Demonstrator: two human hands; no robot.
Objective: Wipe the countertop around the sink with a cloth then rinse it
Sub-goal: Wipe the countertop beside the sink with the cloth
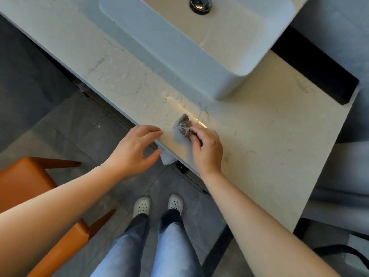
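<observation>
A pale marble countertop carries a white vessel sink with a chrome drain. Water drops and streaks lie on the counter in front of the sink. My right hand grips a small bunched grey-brown cloth and holds it down on the wet counter near the front edge. My left hand hovers at the counter's front edge just left of the cloth, fingers relaxed and spread, holding nothing.
An orange chair stands on the grey tiled floor at the left. A white piece of cloth or paper hangs below the counter edge between my hands. My feet in white clogs are below.
</observation>
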